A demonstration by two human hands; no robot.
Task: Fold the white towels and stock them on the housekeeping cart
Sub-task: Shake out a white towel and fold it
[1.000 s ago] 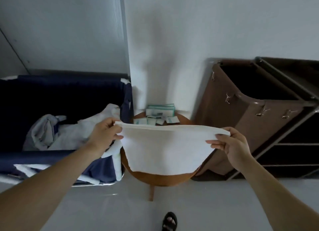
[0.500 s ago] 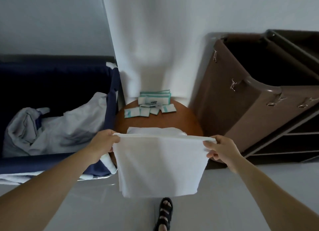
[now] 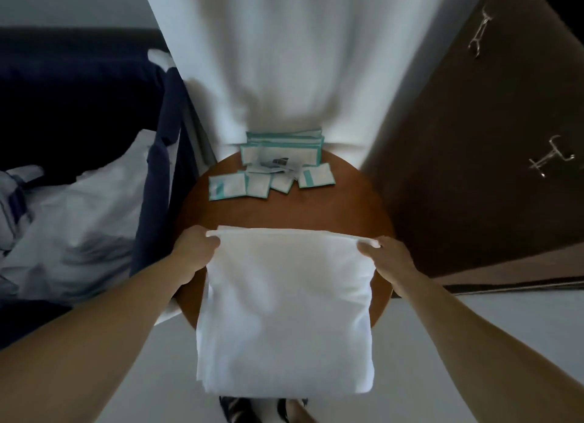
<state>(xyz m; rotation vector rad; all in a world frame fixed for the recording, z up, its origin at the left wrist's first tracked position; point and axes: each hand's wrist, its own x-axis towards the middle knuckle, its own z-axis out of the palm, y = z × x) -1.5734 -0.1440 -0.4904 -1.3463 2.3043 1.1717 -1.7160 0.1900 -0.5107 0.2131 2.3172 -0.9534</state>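
A white towel [image 3: 286, 309] hangs doubled over in front of me, its lower edge past the near rim of the round wooden table [image 3: 284, 209]. My left hand [image 3: 192, 249] pinches the towel's top left corner. My right hand [image 3: 384, 253] pinches the top right corner. Both hands hold the top edge level just above the table. The brown housekeeping cart [image 3: 480, 157] stands at the right. More white linen [image 3: 79, 220] lies heaped in the navy laundry bin [image 3: 155, 182] at the left.
Several small teal-and-white packets [image 3: 271, 170] lie at the far side of the table against the white wall. Metal clips [image 3: 551, 158] hang on the cart's brown bag. My sandalled feet [image 3: 262, 411] show on the pale floor below the towel.
The towel has come down and closer to me, from stretched wide in the air to hanging doubled over the table. My hands moved nearer together. The view tilted downward.
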